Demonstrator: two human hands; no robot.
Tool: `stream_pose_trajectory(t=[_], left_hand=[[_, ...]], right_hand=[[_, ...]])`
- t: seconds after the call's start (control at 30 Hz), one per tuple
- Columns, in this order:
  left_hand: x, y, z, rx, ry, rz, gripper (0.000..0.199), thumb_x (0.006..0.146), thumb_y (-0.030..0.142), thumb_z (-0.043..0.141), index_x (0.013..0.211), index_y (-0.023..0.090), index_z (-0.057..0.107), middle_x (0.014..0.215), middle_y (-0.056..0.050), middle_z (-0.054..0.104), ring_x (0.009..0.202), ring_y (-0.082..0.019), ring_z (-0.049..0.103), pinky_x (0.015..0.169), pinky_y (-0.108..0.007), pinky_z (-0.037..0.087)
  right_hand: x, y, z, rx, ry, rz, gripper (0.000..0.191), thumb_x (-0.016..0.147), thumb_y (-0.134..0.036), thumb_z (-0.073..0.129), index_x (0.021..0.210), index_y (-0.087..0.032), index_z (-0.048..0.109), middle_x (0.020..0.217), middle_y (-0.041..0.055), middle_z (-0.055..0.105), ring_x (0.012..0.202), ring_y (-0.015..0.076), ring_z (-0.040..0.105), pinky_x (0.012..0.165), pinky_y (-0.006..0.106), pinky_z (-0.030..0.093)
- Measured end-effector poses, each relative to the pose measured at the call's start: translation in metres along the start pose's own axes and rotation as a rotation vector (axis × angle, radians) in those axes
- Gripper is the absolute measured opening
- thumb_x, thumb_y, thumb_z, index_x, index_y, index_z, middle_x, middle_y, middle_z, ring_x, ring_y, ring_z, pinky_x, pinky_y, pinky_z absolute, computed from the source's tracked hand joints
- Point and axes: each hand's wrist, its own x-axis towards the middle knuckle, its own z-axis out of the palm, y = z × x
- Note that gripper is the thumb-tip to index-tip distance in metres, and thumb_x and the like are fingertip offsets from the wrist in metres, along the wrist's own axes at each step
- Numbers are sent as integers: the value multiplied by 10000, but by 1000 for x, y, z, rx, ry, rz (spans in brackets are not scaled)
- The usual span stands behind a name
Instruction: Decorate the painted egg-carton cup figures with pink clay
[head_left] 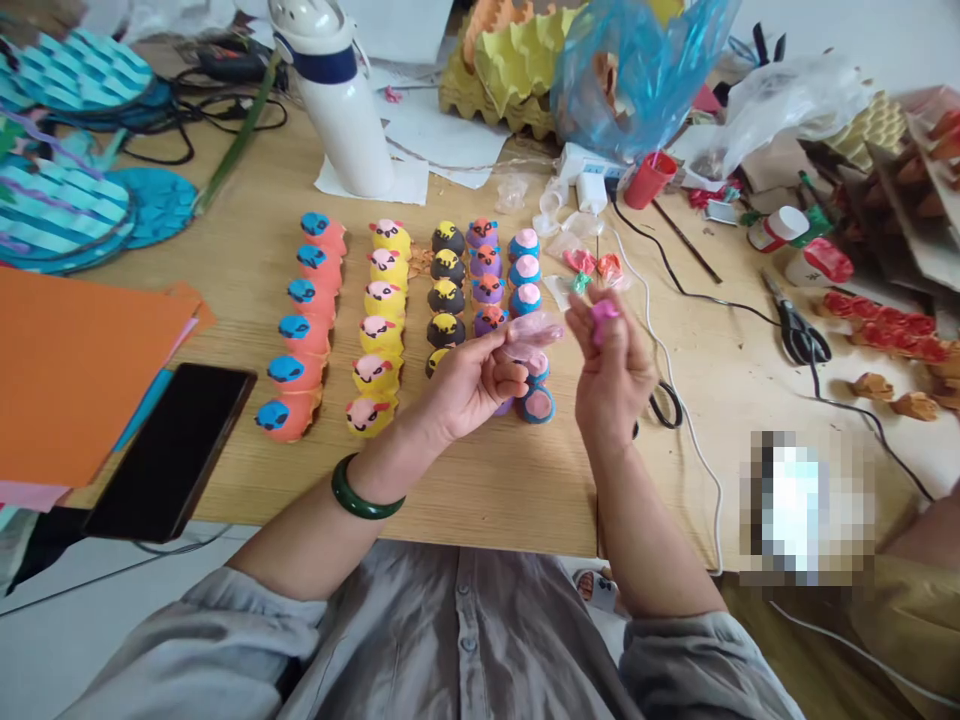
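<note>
My left hand (476, 385), above the middle of the table, has its fingers closed on a small clear plastic bag (534, 330). Close by on its right, my right hand (613, 375) pinches a lump of magenta clay (604, 318). Below and beyond the hands stand rows of painted egg-carton figures: an orange row with blue faces (301, 292), a yellow row with pink faces (385, 297), a black row (447, 265), a purple row (486, 262) and a blue row with pink tops (525, 270). My left hand hides part of the nearer figures.
A white bottle (341, 110) stands at the back. Scissors (802, 335), cables and a red cup (649, 180) lie or stand right. A phone (176, 450) and orange sheets (82, 370) lie left. Clay packets (592, 265) sit beyond my right hand. Someone's arm shows far right.
</note>
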Motion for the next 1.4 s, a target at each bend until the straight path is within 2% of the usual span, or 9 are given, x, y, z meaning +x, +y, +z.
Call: stream_pose_trajectory(t=[0.1, 0.23, 0.43, 0.57, 0.73, 0.9, 1.1, 1.27, 1.4], left_hand=[[-1, 3, 1, -57, -12, -18, 322, 1064, 146, 316, 1165, 93, 617, 836, -73, 798, 406, -68, 624, 391, -129, 494], [-3, 6, 4, -90, -28, -48, 352, 1073, 155, 292, 1133, 60, 625, 748, -64, 777, 395, -73, 612, 384, -133, 485], [-1, 3, -1, -32, -56, -19, 363, 1069, 177, 304, 1058, 71, 652, 832, -90, 796, 380, -70, 592, 395, -167, 510], [0, -2, -3, 50, -58, 14, 377, 1063, 182, 319, 890, 116, 647, 670, -37, 747, 373, -92, 602, 378, -174, 498], [0, -3, -2, 75, -17, 18, 338, 1052, 179, 346, 909, 121, 647, 785, -67, 780, 421, -90, 639, 425, -171, 530], [-2, -3, -3, 140, -100, -22, 327, 1051, 227, 369, 954, 115, 661, 752, -69, 770, 463, -137, 685, 411, -195, 536], [-1, -4, -3, 101, -148, 18, 420, 1061, 202, 305, 948, 94, 695, 840, -102, 799, 454, -117, 676, 428, -187, 547], [-1, -4, -4, 138, -122, 13, 414, 1047, 233, 370, 866, 92, 714, 722, -86, 766, 422, -110, 642, 444, -193, 547], [-4, -3, -3, 183, -156, 60, 454, 1028, 201, 382, 650, 125, 622, 585, -33, 670, 425, -106, 624, 516, -228, 583]], right_hand=[[7, -1, -5, 78, 69, 46, 280, 991, -399, 540, 1156, -290, 738, 1226, 17, 754, 1107, 214, 751, 1082, 499, 555], [1, -6, -1, 120, -43, 158, 342, 989, -481, 525, 1186, -283, 722, 1251, 38, 749, 1089, 225, 748, 1063, 525, 561], [-17, -14, 5, -129, -142, -81, 336, 996, -421, 560, 1302, -345, 677, 1357, 16, 696, 1263, 249, 666, 1175, 534, 462], [-18, -7, 3, -310, -276, -133, 380, 1014, -422, 528, 1370, -338, 632, 1346, 33, 703, 1305, 256, 641, 1171, 518, 474], [-15, -7, 4, -291, -46, -213, 389, 1060, -369, 417, 1418, -380, 569, 1389, 4, 666, 1267, 230, 670, 1137, 522, 516], [-16, -6, 4, -360, -225, -188, 355, 1037, -371, 483, 1360, -401, 626, 1385, -14, 680, 1322, 240, 628, 1183, 511, 472], [-10, -2, 2, -157, -32, -154, 379, 1051, -393, 429, 1379, -341, 612, 1366, 35, 678, 1236, 250, 689, 1083, 550, 548], [-13, -3, 3, -148, -84, -93, 351, 1031, -411, 471, 1325, -341, 650, 1308, 44, 710, 1200, 256, 707, 999, 522, 609], [-15, -3, 3, -113, -77, -54, 323, 1018, -395, 506, 1278, -316, 682, 1269, 45, 734, 1141, 240, 729, 926, 475, 652]])
